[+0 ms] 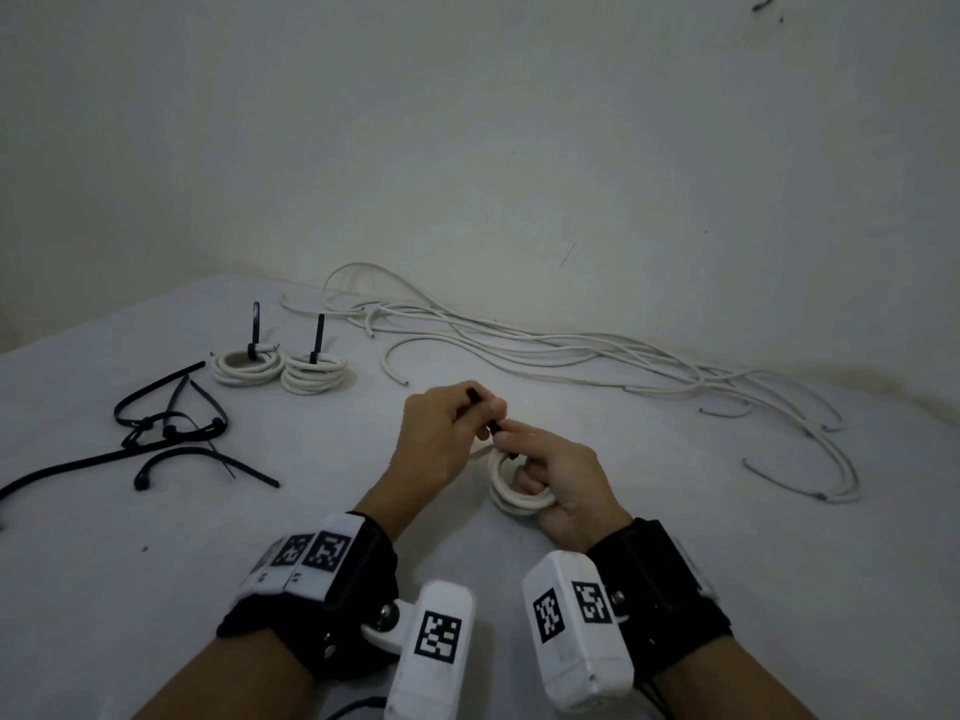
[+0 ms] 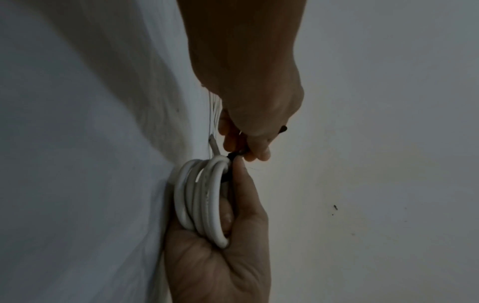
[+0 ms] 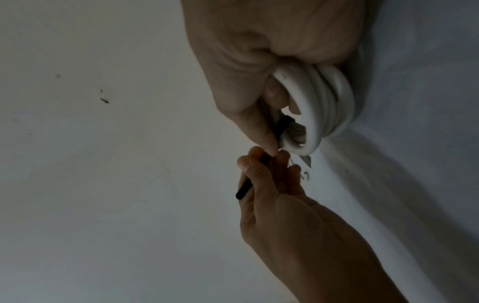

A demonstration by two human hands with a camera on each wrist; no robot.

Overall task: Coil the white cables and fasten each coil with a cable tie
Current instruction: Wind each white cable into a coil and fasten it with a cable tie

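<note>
A small coil of white cable (image 1: pixel 519 495) (image 2: pixel 207 196) (image 3: pixel 324 106) stands on edge on the white table, just right of centre. My right hand (image 1: pixel 524 462) (image 2: pixel 233 190) (image 3: pixel 272 121) grips it, fingers through the loop and thumb up by the top. A black cable tie (image 1: pixel 491 417) (image 2: pixel 230 158) (image 3: pixel 283 123) wraps the coil's top. My left hand (image 1: pixel 478 407) (image 2: pixel 246 151) (image 3: pixel 264 162) pinches the tie's free tail just above the coil, and the tail's tip sticks out past the fingers. The tie's head is mostly hidden by fingers.
Two tied coils (image 1: pixel 248 363) (image 1: pixel 314 375) stand at the back left with tie tails upright. Several loose black ties (image 1: pixel 171 428) lie at the left. Loose white cables (image 1: pixel 571 350) sprawl along the wall from the back to the right edge.
</note>
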